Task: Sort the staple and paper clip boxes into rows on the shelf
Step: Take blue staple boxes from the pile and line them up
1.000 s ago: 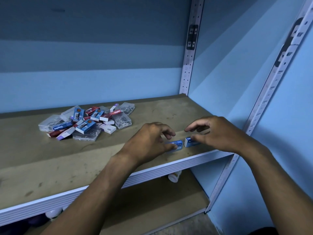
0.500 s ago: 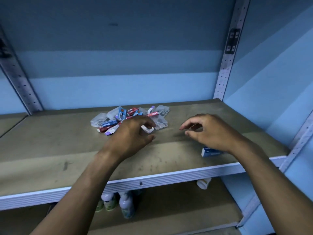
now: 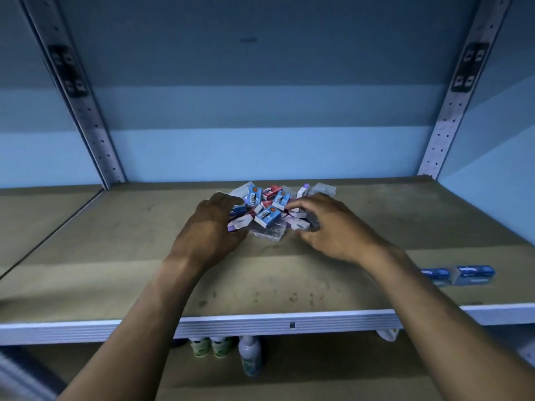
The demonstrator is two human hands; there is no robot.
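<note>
On the lower shelf (image 3: 289, 380), nearest the viewer and below both forearms, a few bottles (image 3: 249, 357) are seen standing. Above it, on the shelf (image 3: 115, 270), two blue boxes (image 3: 457, 274) are laid side by side near the front edge, to the right of the right hand (image 3: 333, 230) and behind its forearm. Both hands are set at the pile of boxes (image 3: 269, 215). The left hand (image 3: 211, 227) is curled against the pile's left side, possibly gripping a blue box; this cannot be told for sure. The right hand's fingers are bent over the pile's right side, seemingly pinching nothing.
</note>
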